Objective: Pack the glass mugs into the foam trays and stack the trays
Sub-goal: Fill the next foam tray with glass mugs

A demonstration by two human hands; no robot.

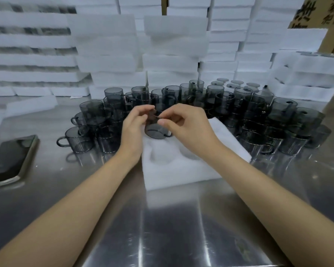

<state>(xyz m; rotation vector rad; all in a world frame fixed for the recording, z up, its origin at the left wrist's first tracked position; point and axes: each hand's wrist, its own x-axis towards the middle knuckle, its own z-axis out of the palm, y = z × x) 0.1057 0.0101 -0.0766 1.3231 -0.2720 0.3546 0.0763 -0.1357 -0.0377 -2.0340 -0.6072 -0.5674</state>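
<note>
Fingers [143, 110] of our left hand [134, 126] and right hand [185, 126] curl together around the rim of one smoky glass mug [156, 131], holding it at the far end of a white foam tray [181, 170] whose other hollows look unfilled. Dozens of mugs [258, 116] wait on the steel table [162, 228] around it, with stacked foam trays [108, 54] behind, so we judge the packing of this tray barely begun.

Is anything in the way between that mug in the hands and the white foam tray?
Nothing visible does. The left hand and right hand hold the mug right over the foam tray, at its far end, with nothing between them.
</note>
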